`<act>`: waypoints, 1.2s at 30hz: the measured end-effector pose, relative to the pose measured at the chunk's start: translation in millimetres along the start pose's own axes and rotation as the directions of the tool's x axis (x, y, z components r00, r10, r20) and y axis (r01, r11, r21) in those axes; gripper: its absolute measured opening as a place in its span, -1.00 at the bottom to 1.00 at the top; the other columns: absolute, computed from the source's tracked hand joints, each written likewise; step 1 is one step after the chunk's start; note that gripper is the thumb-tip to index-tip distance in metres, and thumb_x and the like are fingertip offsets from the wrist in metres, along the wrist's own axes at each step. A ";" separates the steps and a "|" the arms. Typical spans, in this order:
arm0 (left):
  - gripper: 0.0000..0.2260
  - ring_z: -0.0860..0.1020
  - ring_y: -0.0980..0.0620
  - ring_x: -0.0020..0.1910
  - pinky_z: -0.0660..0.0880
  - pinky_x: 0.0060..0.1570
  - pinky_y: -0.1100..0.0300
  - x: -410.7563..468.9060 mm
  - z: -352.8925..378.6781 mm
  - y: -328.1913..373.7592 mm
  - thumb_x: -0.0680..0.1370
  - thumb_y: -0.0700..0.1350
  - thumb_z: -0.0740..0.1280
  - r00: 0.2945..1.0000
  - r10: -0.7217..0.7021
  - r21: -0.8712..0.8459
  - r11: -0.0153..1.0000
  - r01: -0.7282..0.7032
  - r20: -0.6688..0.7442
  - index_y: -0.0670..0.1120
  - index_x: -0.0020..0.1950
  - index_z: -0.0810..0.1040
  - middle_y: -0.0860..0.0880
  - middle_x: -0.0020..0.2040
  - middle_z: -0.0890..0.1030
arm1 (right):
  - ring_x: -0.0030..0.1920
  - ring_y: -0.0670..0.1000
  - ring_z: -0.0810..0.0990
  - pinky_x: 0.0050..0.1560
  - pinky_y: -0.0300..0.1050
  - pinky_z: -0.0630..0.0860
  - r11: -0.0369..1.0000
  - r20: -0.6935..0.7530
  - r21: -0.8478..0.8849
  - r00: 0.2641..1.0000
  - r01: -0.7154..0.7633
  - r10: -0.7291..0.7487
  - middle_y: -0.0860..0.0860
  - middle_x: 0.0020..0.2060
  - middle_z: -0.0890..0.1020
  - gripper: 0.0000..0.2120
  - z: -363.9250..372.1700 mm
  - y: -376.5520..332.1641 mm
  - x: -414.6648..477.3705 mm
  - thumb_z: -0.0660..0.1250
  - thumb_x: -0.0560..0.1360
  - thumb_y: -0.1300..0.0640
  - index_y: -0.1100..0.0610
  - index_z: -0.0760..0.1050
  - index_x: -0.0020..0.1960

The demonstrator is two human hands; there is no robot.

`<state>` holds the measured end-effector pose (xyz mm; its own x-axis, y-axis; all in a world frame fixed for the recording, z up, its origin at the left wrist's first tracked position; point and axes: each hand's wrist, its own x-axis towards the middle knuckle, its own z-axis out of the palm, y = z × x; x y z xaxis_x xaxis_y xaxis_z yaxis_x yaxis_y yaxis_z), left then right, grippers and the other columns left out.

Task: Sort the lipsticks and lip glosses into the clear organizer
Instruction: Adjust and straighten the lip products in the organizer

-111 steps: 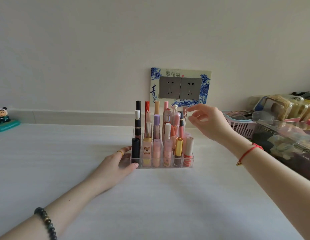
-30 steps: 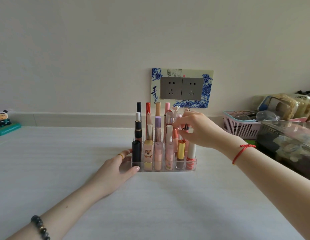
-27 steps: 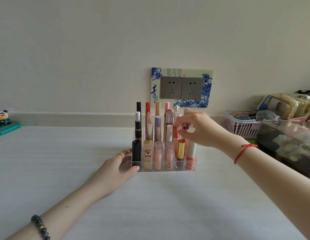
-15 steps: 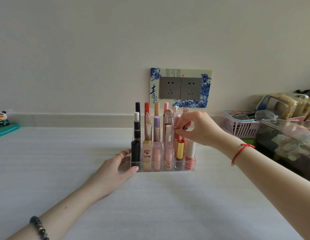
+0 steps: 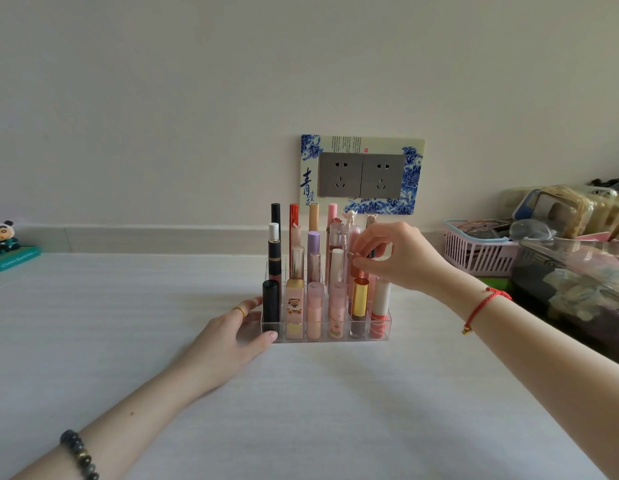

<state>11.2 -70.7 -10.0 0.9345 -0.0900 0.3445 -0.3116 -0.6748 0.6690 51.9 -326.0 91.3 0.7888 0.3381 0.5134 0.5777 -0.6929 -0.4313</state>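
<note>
A clear stepped organizer (image 5: 387, 323) stands on the white table, filled with several upright lipsticks and lip glosses, among them a black tube (image 5: 270, 303) front left and a gold-capped one (image 5: 360, 299). My left hand (image 5: 231, 337) rests against the organizer's left front corner, thumb and fingers holding its wall. My right hand (image 5: 398, 258) hovers over the right middle rows, fingertips pinched on the top of a thin dark-capped tube (image 5: 372, 252) that stands in a slot; my fingers hide most of the tube.
A pink basket (image 5: 474, 254) with oddments and a clear lidded box (image 5: 578, 285) crowd the right side. A blue-and-white socket plate (image 5: 361, 174) is on the wall behind. A small panda figure (image 5: 5, 240) sits far left.
My right hand came down from above the back row and closed its fingertips on a tube in the right middle rows. My left hand has stayed on the organizer.
</note>
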 end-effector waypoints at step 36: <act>-0.52 0.43 0.15 0.27 0.34 0.25 0.22 0.0 -0.4 1.9 0.47 -0.03 0.36 1.000 -0.017 -0.017 1.000 0.017 0.002 0.02 0.36 0.33 0.09 0.25 0.52 | -0.26 -0.15 0.59 -0.23 -0.41 0.53 0.998 0.115 -0.060 0.993 -0.020 0.027 -0.20 -0.30 0.61 -0.82 -20.3 18.2 -6.7 0.44 0.35 0.21 -0.08 0.60 -0.19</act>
<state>10.6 -71.6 -8.5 0.9401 -0.0798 0.3313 -0.2982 -0.6634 0.6863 52.8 -353.8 95.1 0.8229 0.3904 0.4129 0.5481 -0.7368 -0.3958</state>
